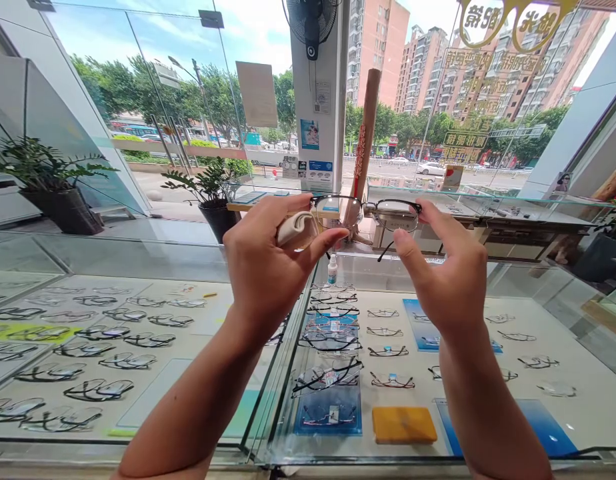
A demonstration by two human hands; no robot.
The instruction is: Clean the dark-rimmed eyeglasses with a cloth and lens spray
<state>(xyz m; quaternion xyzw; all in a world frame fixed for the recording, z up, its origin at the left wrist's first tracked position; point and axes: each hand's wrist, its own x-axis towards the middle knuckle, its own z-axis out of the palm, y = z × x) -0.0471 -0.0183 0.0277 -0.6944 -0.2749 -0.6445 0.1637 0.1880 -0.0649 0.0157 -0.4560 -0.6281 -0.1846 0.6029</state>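
Note:
A pair of eyeglasses with dark upper rims is held up in front of me, above the glass counter. My left hand pinches the left lens side, thumb along its lower edge. Tucked in that same palm is a rolled, pale cloth. At the other end, my right hand grips the frame's right corner, with the index finger on top and the thumb just under the lens. A dark temple arm hangs below the frame between the hands.
Glass display cases hold rows of eyeglasses below my arms. An orange-yellow box lies in the right case. A small white spray bottle stands beyond. Potted plants, a wooden post and a wall fan are farther back.

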